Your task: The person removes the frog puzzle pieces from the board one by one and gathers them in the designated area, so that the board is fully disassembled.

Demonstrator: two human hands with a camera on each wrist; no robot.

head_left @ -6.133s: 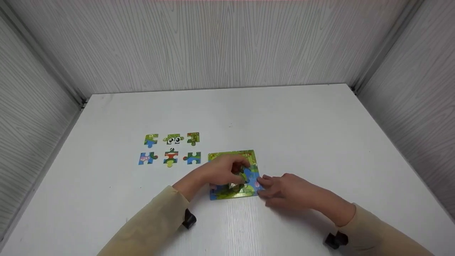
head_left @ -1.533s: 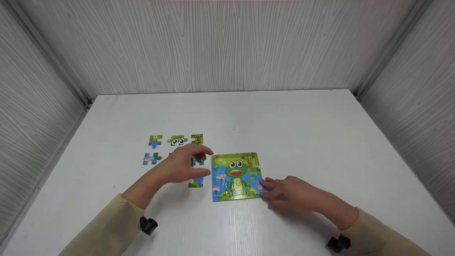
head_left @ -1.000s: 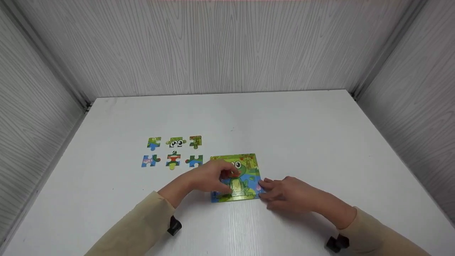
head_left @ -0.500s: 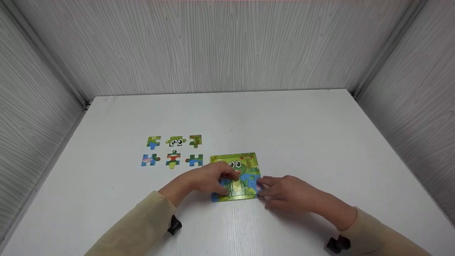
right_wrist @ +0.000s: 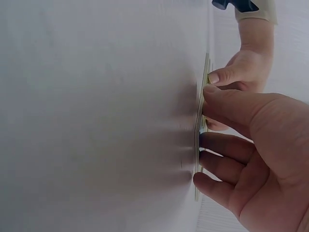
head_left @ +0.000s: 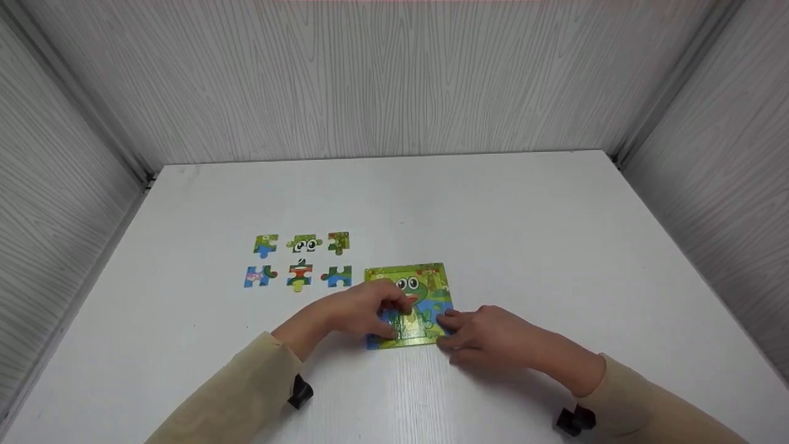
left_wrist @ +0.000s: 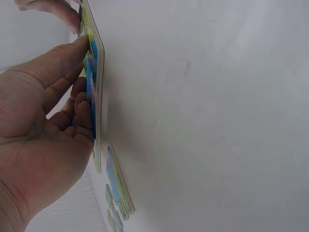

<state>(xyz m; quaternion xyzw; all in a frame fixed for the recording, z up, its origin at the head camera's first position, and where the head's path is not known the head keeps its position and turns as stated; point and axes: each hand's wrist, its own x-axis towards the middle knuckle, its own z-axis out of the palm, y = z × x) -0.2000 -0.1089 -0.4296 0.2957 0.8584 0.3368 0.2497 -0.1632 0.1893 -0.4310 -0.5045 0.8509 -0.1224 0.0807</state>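
Observation:
A square frog puzzle board [head_left: 434,277] lies flat on the table in the head view. My left hand [head_left: 363,308] is over its left half, with bent fingertips and thumb touching the picture. In the left wrist view, the left thumb [left_wrist: 63,60] rests near the board's edge and the other fingers lie on its face. Whether they pinch a loose piece cannot be seen. My right hand [head_left: 502,336] touches the board's right edge with extended fingers. In the right wrist view, the right hand [right_wrist: 270,145] has its thumb and fingertips against the board [right_wrist: 197,140].
Left of the board, jigsaw pieces lie in two rows, including an eyes piece [head_left: 304,243] and a mouth piece [head_left: 299,275]. Beside the board, the left wrist view shows another piece [left_wrist: 118,186]. Pale wood-grain walls [head_left: 394,80] enclose the white table [head_left: 524,209].
Since 1.5 s ago my left hand has moved right, from beside the board onto its picture, and stayed there. My right hand has just shifted slightly left, further onto the board's edge.

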